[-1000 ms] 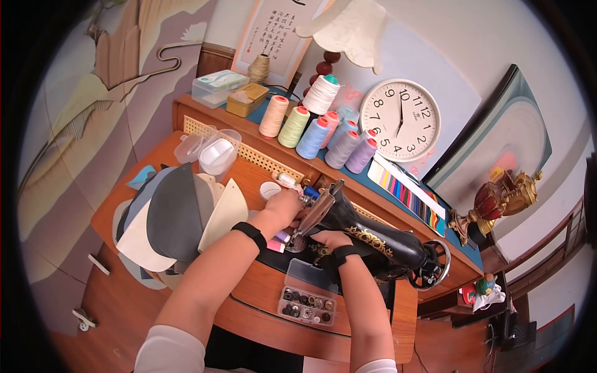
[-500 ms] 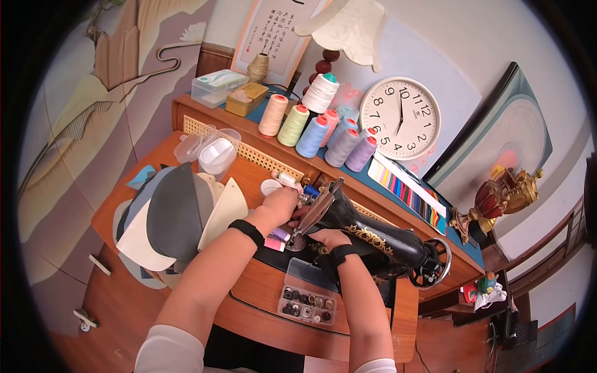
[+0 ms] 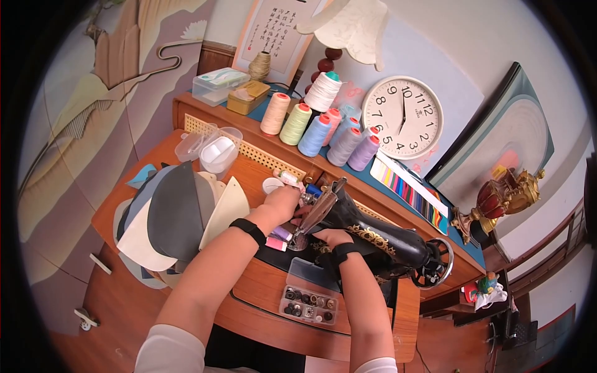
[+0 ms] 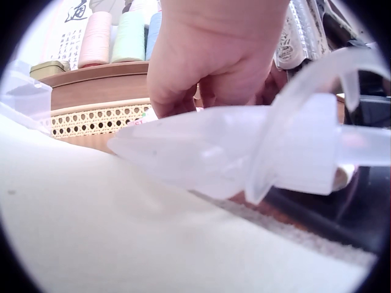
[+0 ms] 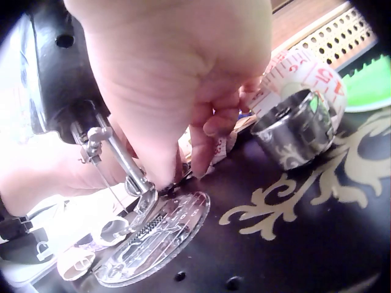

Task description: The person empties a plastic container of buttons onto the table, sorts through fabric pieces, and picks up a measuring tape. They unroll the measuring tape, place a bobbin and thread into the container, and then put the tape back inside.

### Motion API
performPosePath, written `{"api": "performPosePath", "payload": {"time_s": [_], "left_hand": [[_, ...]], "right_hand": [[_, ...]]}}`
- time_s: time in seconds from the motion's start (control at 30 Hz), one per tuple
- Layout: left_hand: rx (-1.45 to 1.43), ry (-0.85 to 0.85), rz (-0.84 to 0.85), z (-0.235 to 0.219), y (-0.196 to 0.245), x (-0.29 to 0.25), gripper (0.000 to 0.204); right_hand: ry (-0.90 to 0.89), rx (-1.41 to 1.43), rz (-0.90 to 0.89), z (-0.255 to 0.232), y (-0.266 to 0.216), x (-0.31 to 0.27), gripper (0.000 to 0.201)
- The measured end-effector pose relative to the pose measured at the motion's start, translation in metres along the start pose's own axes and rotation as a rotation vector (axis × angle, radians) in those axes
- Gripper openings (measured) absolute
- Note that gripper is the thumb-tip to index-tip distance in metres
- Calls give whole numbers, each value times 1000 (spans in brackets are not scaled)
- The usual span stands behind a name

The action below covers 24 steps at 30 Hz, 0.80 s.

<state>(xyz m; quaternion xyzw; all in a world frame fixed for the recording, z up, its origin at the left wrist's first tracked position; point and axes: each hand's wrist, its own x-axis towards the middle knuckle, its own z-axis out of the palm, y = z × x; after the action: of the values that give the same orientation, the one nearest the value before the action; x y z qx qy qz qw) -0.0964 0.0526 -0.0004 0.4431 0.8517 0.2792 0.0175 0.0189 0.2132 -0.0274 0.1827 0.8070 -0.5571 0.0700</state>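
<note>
A black sewing machine [image 3: 367,230] with gold scrollwork stands on the table. My left hand [image 3: 283,204] reaches to its needle end, fingers bent downward. From the other side my right hand [image 3: 333,237] reaches under the machine's arm. In the right wrist view, curled fingers [image 5: 162,165] are right behind the presser foot [image 5: 145,210], above the shiny needle plate [image 5: 162,241]. I cannot tell what the fingertips of either hand hold. A metal cylinder [image 5: 293,131] and a white tape measure [image 5: 305,79] with red marks sit beside that hand. Purple [image 3: 282,234] and pink spools [image 3: 277,245] lie near the needle.
Cut cap-shaped panels [image 3: 180,211] are piled at the left. In front, a clear compartment box [image 3: 308,308] holds small round parts. Thread cones [image 3: 311,133] line the raised shelf behind. Close to the left wrist camera is a translucent pointed plastic piece [image 4: 195,149].
My left hand has shifted slightly back toward me, and the purple spool shows more. My right hand keeps its place under the machine's arm.
</note>
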Motion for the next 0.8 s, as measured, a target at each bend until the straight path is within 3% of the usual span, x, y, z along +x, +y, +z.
{"api": "performPosePath", "payload": {"time_s": [0.13,0.2,0.33,0.43,0.5,0.63,0.7,0.8], "left_hand": [[21,-28,43,0,-3,0,13],[-83,-90,-24,-4,-1,0,17],[-71,-5,36,7,-8,6,19],[-104,-5,15,7,-5,6,13],[-179,-51,-52,2,-2,6,20],[-206,-79,-30,0,-3,4,24],[-121,-111,-20,-2,-1,4,11],[-66,-101,-5,-8,0,2,11]], "right_hand": [[70,-93,327,-12,25,16,26],[73,-55,456,-16,36,27,25],[70,-102,435,-16,35,32,23],[72,-246,337,-10,23,18,20],[81,-327,285,-8,16,10,19],[88,-300,273,-5,19,13,20],[89,-276,276,-4,21,16,21],[89,-256,277,-5,22,18,22]]}}
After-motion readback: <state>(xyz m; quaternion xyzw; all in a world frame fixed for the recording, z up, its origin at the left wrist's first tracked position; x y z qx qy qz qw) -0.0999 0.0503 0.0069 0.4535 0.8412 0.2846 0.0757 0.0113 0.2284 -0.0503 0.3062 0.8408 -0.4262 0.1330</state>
